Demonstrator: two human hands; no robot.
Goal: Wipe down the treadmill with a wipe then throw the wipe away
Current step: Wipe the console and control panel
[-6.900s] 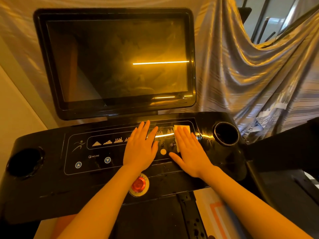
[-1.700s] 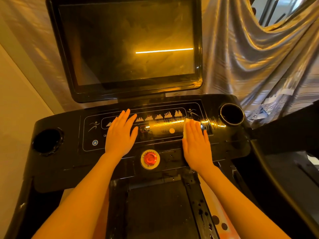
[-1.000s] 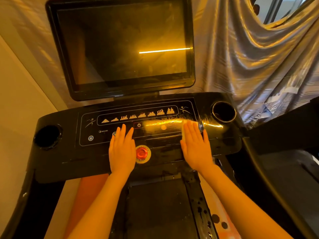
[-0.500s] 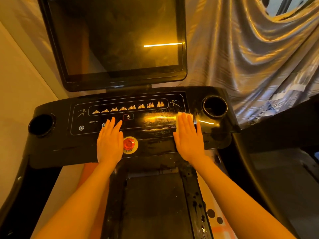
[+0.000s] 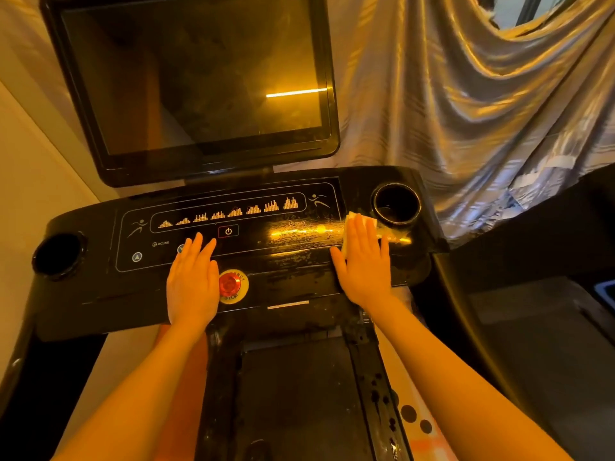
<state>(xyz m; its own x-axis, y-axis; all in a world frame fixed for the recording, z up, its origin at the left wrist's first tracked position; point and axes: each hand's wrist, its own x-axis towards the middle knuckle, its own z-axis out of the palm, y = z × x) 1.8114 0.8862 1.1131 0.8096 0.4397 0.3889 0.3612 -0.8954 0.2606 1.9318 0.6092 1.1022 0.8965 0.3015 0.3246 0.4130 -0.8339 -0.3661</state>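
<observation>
**Your right hand presses a wipe flat on the treadmill console**

The pale wipe (image 5: 361, 224) lies under the fingers of your right hand (image 5: 364, 261), on the right side of the treadmill console (image 5: 100, 294). Its far edge shows beyond your fingertips, and a strip shows left of your index finger. It sits just beside the right cup holder (image 5: 396, 203). Your right fingers are straight and close together, palm down, thumb out to the left.

Your left hand (image 5: 192, 283) rests flat on the console too, fingers straight and slightly apart, reaching onto the button panel (image 5: 233, 221). It lies just left of the red emergency stop button (image 5: 230, 283). Both forearms stretch forward from the near edge. A dark screen (image 5: 199, 81) stands beyond the console.
</observation>
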